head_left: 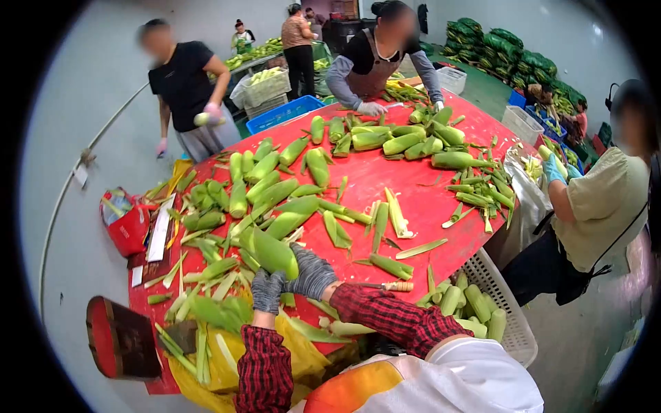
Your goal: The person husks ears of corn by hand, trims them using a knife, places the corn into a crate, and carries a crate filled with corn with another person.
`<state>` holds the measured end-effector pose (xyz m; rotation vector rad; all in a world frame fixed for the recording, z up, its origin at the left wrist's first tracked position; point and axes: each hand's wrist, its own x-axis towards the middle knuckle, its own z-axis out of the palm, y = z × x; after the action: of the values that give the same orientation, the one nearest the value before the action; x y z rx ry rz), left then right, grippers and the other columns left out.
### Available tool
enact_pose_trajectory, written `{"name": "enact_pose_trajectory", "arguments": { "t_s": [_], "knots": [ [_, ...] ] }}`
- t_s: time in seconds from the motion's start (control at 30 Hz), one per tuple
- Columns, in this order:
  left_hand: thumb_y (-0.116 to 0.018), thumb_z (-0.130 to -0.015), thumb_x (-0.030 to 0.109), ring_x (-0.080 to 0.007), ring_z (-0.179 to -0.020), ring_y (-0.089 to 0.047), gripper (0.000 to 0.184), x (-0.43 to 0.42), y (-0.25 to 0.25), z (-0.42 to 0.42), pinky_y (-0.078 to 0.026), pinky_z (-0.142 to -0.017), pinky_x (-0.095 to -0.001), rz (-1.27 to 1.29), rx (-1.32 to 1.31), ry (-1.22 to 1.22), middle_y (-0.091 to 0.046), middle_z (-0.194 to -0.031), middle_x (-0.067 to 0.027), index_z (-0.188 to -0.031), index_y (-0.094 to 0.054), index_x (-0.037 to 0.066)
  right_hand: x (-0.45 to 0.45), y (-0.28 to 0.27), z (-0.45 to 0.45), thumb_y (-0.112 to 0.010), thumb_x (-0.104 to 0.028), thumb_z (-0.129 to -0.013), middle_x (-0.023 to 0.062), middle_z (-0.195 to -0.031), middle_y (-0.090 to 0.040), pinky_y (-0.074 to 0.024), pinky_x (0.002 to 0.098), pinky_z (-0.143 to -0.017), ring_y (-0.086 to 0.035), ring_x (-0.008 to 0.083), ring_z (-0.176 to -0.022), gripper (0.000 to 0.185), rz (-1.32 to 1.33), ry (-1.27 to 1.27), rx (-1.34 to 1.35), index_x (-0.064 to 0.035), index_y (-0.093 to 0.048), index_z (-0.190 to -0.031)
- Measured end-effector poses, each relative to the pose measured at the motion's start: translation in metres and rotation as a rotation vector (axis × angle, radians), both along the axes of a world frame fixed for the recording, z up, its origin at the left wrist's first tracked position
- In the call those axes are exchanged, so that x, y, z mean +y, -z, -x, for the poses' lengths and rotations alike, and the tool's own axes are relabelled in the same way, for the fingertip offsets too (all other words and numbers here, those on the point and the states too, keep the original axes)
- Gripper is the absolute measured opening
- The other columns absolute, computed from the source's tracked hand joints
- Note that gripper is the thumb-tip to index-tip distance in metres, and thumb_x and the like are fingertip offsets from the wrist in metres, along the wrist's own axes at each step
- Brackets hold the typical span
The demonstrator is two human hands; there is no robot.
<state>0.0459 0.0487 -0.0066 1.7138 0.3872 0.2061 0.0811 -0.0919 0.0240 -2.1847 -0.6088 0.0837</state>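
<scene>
A large green ear of corn [268, 249], still in its husk, is tilted over the near side of the red table [427, 199]. My left hand [267, 292], in a grey knit glove, grips its lower end. Around its right side close the fingers of my right hand [310, 272], gloved the same way. Loose husk leaves [224, 313] lie to the left of my hands, partly over a yellow bag [303, 358]. Right of my hands, a tool with a wooden handle [398, 286] rests on the table, its other end partly hidden by my sleeve.
Many unpeeled ears [275, 186] are spread across the table. A white crate [520, 330] of pale green ears stands at the right edge. A wooden stool-like object [124, 337] is at lower left. Co-workers stand around the table, one [379, 62] opposite and one [592, 199] at right.
</scene>
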Motion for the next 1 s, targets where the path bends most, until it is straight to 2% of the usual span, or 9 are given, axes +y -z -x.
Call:
{"name": "enact_pose_trajectory", "arguments": {
  "t_s": [0.1, 0.23, 0.3, 0.33, 0.47, 0.6, 0.73, 0.83, 1.0],
  "knots": [
    [-0.053, -0.070, 0.008, -0.0153, -0.072, -0.055, 0.035, 0.010, 0.001, 0.041, -0.045, -0.062, -0.0256, -0.009, -0.045, -0.025, -0.058, -0.088, -0.0122, -0.102, -0.048, -0.004, 0.020, 0.014, 0.035, -0.071, -0.040, -0.055, 0.0233, -0.102, -0.049, -0.0408, 0.0381, -0.081, -0.049, 0.0338, -0.096, 0.086, -0.048, -0.032, -0.071, 0.0020, -0.031, -0.119],
    [-0.050, -0.066, 0.015, -0.0339, -0.083, -0.055, 0.036, 0.020, 0.017, 0.072, -0.043, -0.074, -0.0376, -0.545, -0.178, -0.133, -0.057, -0.092, -0.0199, -0.098, -0.052, -0.001, 0.033, 0.027, 0.059, -0.071, -0.039, -0.055, 0.0229, -0.101, -0.050, -0.0407, 0.0384, -0.080, -0.050, 0.0342, -0.093, 0.088, -0.069, -0.059, -0.261, 0.0004, -0.029, -0.121],
    [-0.050, -0.065, 0.016, -0.0327, -0.082, -0.056, 0.035, 0.020, 0.011, 0.086, -0.044, -0.073, -0.0369, -0.592, -0.107, -0.180, -0.058, -0.089, -0.0191, -0.095, -0.053, -0.001, 0.037, 0.038, 0.057, -0.074, -0.039, -0.052, 0.0221, -0.105, -0.047, -0.0394, 0.0375, -0.082, -0.048, 0.0341, -0.094, 0.091, -0.117, -0.119, -0.348, -0.0018, -0.029, -0.122],
    [-0.050, -0.065, 0.016, -0.0315, -0.080, -0.057, 0.033, 0.016, 0.006, 0.090, -0.044, -0.072, -0.0362, -0.636, -0.056, -0.190, -0.059, -0.086, -0.0183, -0.093, -0.054, -0.001, 0.038, 0.048, 0.046, -0.071, -0.047, -0.054, 0.0210, -0.120, -0.038, -0.0298, 0.0347, -0.095, -0.039, 0.0310, -0.111, 0.099, -0.130, -0.291, -0.116, 0.0041, -0.024, -0.124],
    [-0.051, -0.065, 0.011, -0.0273, -0.073, -0.058, 0.030, 0.016, 0.014, 0.090, -0.045, -0.067, -0.0338, -0.377, -0.124, -0.267, -0.059, -0.082, -0.0162, -0.092, -0.054, -0.002, 0.025, 0.021, 0.048, -0.078, -0.027, -0.054, 0.0098, -0.112, -0.047, -0.0394, 0.0296, -0.086, -0.047, 0.0174, -0.100, 0.087, -0.634, -0.497, 0.330, -0.0013, -0.030, -0.122],
    [-0.049, -0.065, 0.004, -0.0212, -0.069, -0.057, 0.029, 0.012, 0.025, 0.077, -0.046, -0.063, -0.0297, -0.133, -0.246, -0.389, -0.059, -0.080, -0.0120, -0.094, -0.053, -0.002, 0.009, 0.040, 0.025, -0.074, -0.019, -0.060, 0.0094, -0.113, -0.046, -0.0395, 0.0305, -0.085, -0.047, 0.0186, -0.102, 0.078, -0.775, -0.631, 0.701, -0.0024, -0.030, -0.123],
    [-0.059, -0.067, 0.011, -0.0152, -0.076, -0.054, 0.040, 0.017, 0.006, 0.070, -0.045, -0.068, -0.0254, 0.398, -0.254, -0.092, -0.056, -0.092, -0.0051, -0.104, -0.050, 0.001, -0.007, 0.026, 0.014, -0.071, -0.016, -0.061, 0.0104, -0.114, -0.046, -0.0385, 0.0304, -0.087, -0.046, 0.0189, -0.103, 0.077, -0.869, -0.660, 0.976, -0.0026, -0.029, -0.125],
    [-0.061, -0.069, 0.025, -0.0147, -0.074, -0.053, 0.044, 0.007, -0.019, 0.069, -0.044, -0.068, -0.0265, -0.072, -0.068, 0.047, -0.057, -0.088, -0.0067, -0.102, -0.051, -0.002, -0.004, 0.031, 0.011, -0.073, -0.020, -0.061, 0.0097, -0.113, -0.047, -0.0384, 0.0306, -0.087, -0.046, 0.0190, -0.103, 0.079, -0.681, -0.580, 0.799, -0.0020, -0.030, -0.123],
    [-0.058, -0.064, 0.030, -0.0277, -0.074, -0.059, 0.039, 0.008, -0.012, 0.058, -0.046, -0.068, -0.0336, -0.183, 0.094, 0.059, -0.061, -0.078, -0.0154, -0.092, -0.057, 0.003, 0.000, 0.030, 0.018, -0.076, -0.022, -0.058, 0.0098, -0.113, -0.047, -0.0375, 0.0304, -0.088, -0.046, 0.0168, -0.103, 0.082, -0.436, -0.451, 0.435, -0.0009, -0.030, -0.123]
  ]
}}
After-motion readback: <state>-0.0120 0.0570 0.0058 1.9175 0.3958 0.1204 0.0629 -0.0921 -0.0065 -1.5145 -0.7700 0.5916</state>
